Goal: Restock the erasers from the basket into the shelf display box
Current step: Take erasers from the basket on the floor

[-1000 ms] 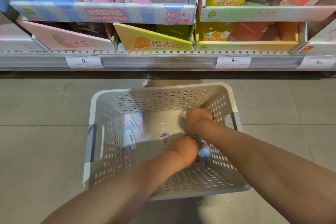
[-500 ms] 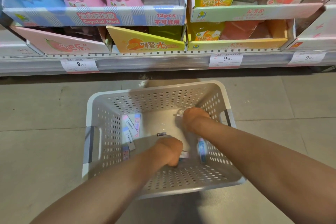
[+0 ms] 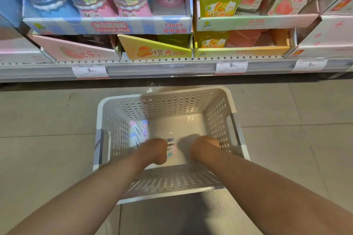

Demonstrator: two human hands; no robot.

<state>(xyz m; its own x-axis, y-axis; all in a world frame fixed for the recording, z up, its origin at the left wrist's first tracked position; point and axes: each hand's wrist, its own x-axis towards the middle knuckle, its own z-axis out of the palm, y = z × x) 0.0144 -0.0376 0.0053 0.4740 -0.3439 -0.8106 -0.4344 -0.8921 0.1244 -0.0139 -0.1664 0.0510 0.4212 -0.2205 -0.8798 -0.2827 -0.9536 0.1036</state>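
I have both hands down inside the white basket (image 3: 217,101) on the floor. My left hand (image 3: 155,150) is curled around a few erasers (image 3: 171,149) near the middle; my right hand (image 3: 205,147) sits by the right wall, its grip hidden from me. More erasers (image 3: 138,132) lie at the basket's left side.

A: What does the person wear?
B: Nothing on the arms: both forearms are bare, no sleeves, watch or rings showing. The left hand (image 3: 155,150) and right hand (image 3: 205,147) are ungloved.
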